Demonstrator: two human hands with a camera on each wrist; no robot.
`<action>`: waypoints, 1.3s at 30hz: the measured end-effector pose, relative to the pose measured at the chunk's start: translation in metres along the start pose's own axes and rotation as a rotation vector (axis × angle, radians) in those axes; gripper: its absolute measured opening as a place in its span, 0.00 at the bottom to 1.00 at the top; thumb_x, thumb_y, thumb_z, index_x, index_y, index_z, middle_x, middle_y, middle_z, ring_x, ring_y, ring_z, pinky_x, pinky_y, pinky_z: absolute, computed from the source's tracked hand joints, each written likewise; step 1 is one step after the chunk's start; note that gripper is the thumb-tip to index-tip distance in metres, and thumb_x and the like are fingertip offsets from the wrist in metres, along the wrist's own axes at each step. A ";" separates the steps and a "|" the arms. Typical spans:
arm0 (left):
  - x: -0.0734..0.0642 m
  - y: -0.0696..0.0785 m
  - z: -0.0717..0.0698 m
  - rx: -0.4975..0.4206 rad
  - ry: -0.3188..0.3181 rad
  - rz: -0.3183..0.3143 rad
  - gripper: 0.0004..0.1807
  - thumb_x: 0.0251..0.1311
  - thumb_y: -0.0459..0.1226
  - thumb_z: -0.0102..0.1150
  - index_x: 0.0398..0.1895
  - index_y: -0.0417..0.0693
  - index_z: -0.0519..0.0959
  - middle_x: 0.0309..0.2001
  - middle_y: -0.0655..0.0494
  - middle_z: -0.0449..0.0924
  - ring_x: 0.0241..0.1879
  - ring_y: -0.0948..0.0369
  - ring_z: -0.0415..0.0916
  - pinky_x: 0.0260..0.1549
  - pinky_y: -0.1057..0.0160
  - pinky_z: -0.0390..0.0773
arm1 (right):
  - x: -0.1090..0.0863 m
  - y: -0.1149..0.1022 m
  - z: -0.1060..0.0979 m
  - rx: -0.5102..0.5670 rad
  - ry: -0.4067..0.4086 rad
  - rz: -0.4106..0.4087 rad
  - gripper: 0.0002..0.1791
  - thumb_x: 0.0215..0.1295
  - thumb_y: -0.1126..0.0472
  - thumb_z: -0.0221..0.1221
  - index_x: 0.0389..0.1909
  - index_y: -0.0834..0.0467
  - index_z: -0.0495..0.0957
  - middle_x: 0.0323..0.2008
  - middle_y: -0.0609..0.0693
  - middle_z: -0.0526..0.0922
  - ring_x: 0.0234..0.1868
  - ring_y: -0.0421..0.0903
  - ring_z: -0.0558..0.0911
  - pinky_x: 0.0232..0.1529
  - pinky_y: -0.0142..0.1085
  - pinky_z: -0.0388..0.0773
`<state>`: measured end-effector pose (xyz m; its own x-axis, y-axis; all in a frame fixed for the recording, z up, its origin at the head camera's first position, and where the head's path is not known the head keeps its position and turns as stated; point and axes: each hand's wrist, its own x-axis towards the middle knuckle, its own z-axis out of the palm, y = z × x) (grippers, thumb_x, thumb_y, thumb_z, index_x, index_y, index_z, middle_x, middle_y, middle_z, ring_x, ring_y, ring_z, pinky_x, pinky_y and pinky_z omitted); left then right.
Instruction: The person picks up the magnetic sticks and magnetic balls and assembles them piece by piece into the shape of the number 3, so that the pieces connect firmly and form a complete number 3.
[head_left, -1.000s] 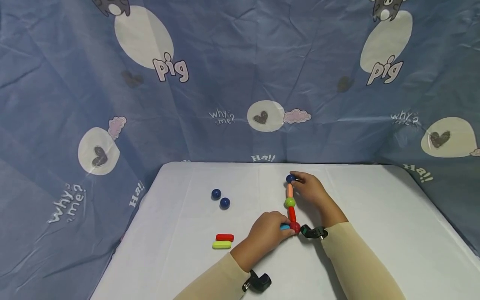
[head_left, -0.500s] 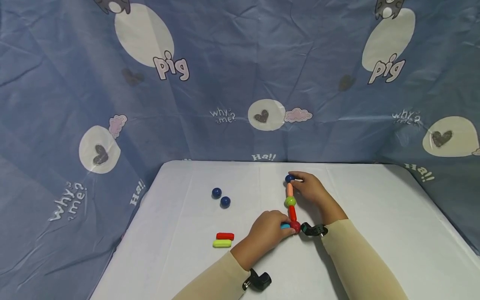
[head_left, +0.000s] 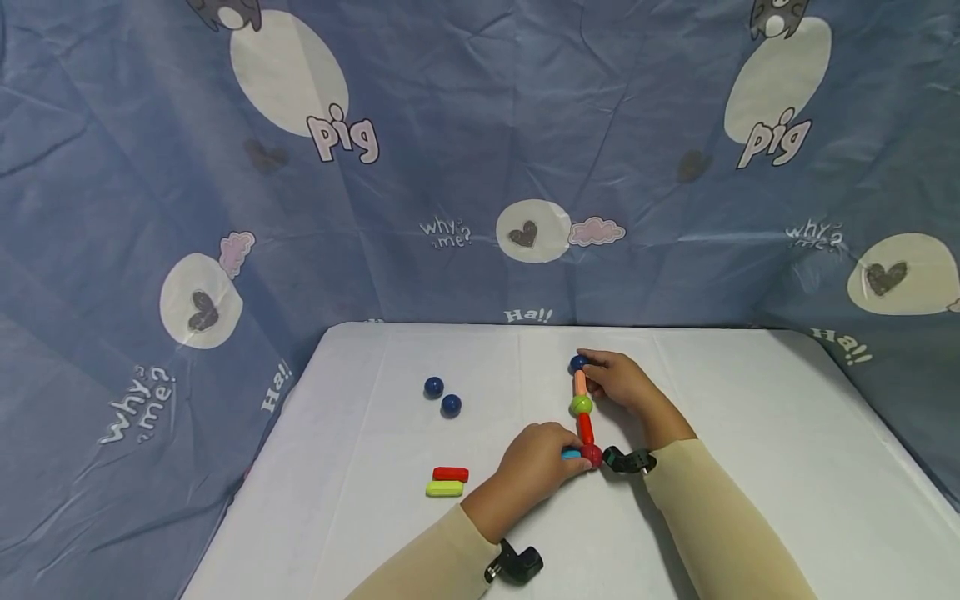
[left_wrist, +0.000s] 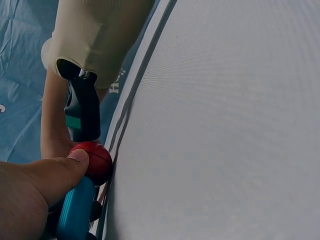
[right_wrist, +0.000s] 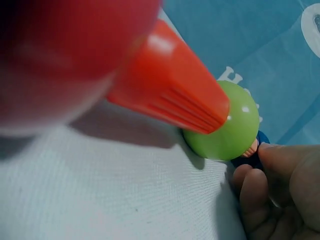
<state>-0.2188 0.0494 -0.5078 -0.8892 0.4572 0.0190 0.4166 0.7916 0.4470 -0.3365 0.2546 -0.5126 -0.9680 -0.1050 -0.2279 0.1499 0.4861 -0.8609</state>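
Note:
A chain of balls and rods runs away from me across the white table. At its near end my left hand point(head_left: 534, 460) grips a red ball point(head_left: 592, 456), the thumb pressed on it in the left wrist view. A blue rod point(left_wrist: 76, 210) joins that ball and lies partly under the hand. Beyond come a red rod point(head_left: 586, 429), a green ball point(head_left: 581, 405) and an orange rod point(head_left: 580, 383). At the far end my right hand point(head_left: 622, 385) pinches a dark blue ball point(head_left: 577, 363) between thumb and fingers.
Two loose dark blue balls, one farther point(head_left: 433, 387) and one nearer point(head_left: 451, 406), lie left of the chain. Closer to me are a loose red rod point(head_left: 451, 474) and a yellow-green rod point(head_left: 445, 488), side by side. A printed blue cloth point(head_left: 450, 283) hangs behind the table point(head_left: 390, 533).
My right hand and the dark blue ball have come slightly nearer to me, toward the green ball. The left hand keeps its hold on the red ball.

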 end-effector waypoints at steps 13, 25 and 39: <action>0.001 0.001 0.002 0.017 0.000 0.000 0.18 0.61 0.55 0.73 0.49 0.61 0.91 0.44 0.68 0.87 0.42 0.66 0.80 0.45 0.66 0.80 | -0.005 0.009 0.000 -0.026 0.030 -0.030 0.28 0.81 0.59 0.52 0.79 0.51 0.66 0.42 0.56 0.85 0.38 0.46 0.82 0.39 0.35 0.80; 0.003 0.001 -0.003 -0.017 0.017 -0.007 0.20 0.61 0.56 0.73 0.50 0.57 0.89 0.42 0.64 0.85 0.41 0.66 0.77 0.42 0.66 0.79 | -0.002 0.017 0.000 0.056 0.076 -0.041 0.24 0.81 0.58 0.55 0.74 0.54 0.71 0.46 0.56 0.84 0.36 0.44 0.81 0.38 0.33 0.79; -0.041 -0.042 -0.052 -0.275 0.156 -0.109 0.11 0.70 0.47 0.66 0.48 0.55 0.87 0.46 0.64 0.83 0.46 0.63 0.80 0.48 0.59 0.84 | -0.002 0.019 0.003 0.047 0.092 -0.038 0.23 0.78 0.55 0.59 0.70 0.54 0.74 0.48 0.55 0.82 0.35 0.44 0.81 0.37 0.33 0.78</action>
<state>-0.2098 -0.0238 -0.4811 -0.9528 0.2915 0.0851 0.2697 0.6835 0.6783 -0.3307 0.2614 -0.5294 -0.9872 -0.0416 -0.1542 0.1203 0.4422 -0.8888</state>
